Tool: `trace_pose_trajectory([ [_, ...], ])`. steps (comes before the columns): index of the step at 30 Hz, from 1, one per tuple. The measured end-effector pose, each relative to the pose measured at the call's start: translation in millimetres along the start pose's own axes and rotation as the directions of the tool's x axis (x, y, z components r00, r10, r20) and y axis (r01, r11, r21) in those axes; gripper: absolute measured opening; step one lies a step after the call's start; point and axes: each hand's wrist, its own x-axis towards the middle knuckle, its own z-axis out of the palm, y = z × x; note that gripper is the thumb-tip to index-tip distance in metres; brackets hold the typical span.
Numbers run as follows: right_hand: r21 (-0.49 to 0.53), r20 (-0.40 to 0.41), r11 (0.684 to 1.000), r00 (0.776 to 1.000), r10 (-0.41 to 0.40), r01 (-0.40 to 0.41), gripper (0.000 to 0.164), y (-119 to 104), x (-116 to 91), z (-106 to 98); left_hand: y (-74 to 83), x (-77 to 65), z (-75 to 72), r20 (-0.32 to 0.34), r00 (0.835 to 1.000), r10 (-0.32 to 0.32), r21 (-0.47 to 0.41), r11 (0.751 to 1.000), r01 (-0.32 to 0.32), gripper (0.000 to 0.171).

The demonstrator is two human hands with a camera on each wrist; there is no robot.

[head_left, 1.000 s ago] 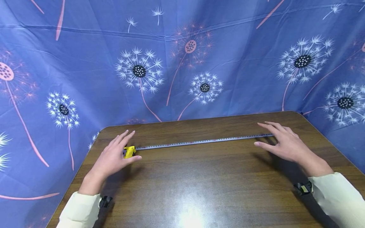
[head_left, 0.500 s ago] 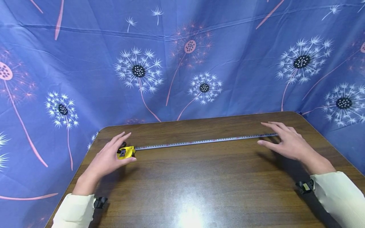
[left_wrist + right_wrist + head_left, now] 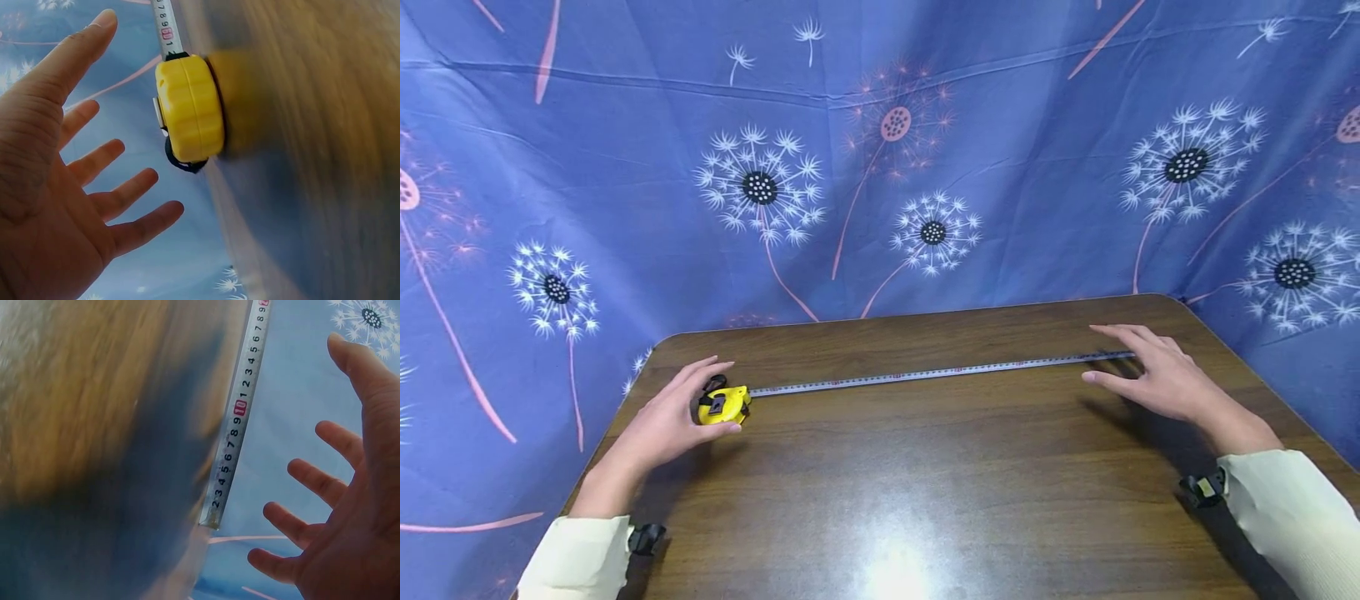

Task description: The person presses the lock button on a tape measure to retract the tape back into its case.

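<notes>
A yellow tape measure point(image 3: 724, 405) with a black clip and strap sits at the left of the table. Its white blade point(image 3: 925, 374) runs out straight across the wood to the right. My left hand point(image 3: 658, 421) hovers around the case with fingers and thumb spread; in the left wrist view a gap shows between the fingers and the yellow case point(image 3: 190, 106). Over the blade's far end my right hand point(image 3: 1168, 379) hangs with fingers extended. The right wrist view shows that hand point(image 3: 356, 506) apart from the blade's end point(image 3: 212, 515), holding nothing.
The brown wooden table point(image 3: 850, 467) has rounded back corners and a bright glare near its front. A blue cloth point(image 3: 1022, 208) with dandelion prints hangs behind it and along both sides.
My left hand has drawn back to the left, exposing more of the yellow case, which stays in place. The right hand has shifted slightly to the right. The head view has turned a little.
</notes>
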Motion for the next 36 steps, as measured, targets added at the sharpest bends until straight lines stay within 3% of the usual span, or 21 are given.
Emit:
trace_pose_trajectory([
  [10,-0.006,-0.03,0.999,0.999,-0.043,0.043,0.078,12.5,-1.1,0.3,-8.2,0.2,1.8,-0.035,0.999,0.026,-0.017,0.999,-0.027,0.081],
  [23,-0.019,0.035,0.999,0.999,0.03,-0.029,0.079,26.2,1.8,-2.7,-13.2,3.2,1.6,-0.006,1.0,-0.001,-0.05,0.999,0.001,0.078],
  [31,0.015,0.01,1.0,1.0,-0.012,0.012,0.073,44.2,2.4,-1.7,-12.9,4.2,2.2,0.001,1.0,-0.007,-0.061,0.998,0.007,0.078],
  [36,0.032,0.034,0.999,0.999,0.023,-0.024,0.072,56.6,2.3,-1.6,-12.7,4.6,1.8,-0.001,1.0,0.003,-0.071,0.997,-0.003,0.077],
])
